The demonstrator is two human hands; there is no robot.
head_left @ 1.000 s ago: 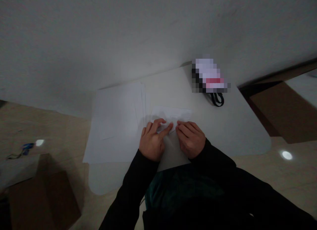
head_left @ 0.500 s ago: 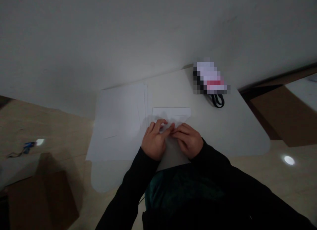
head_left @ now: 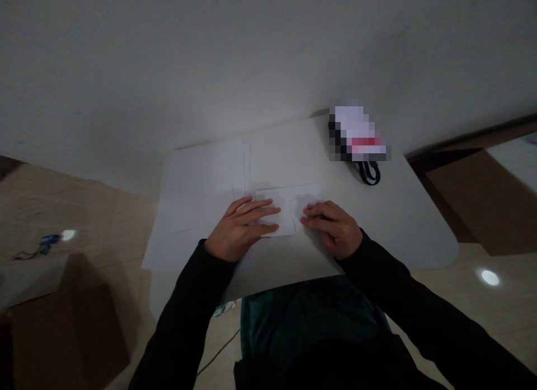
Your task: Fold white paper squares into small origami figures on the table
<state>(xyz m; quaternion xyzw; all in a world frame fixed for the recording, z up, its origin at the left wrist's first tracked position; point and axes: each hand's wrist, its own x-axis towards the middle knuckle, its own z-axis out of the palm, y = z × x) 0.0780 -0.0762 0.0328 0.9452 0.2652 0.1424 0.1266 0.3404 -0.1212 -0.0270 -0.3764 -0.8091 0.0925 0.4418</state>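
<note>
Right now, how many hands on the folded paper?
2: left hand on the left end of the paper, right hand on its right end. No other hands visible.

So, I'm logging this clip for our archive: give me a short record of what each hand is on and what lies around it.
left hand: fingers lying flat on the folded white paper
right hand: fingertips on that paper's right part
beside hands: white paper sheets, to the left
surface: white table with rounded corners
farther off: blurred packet with black strap
floor: cardboard box, lower left
</note>
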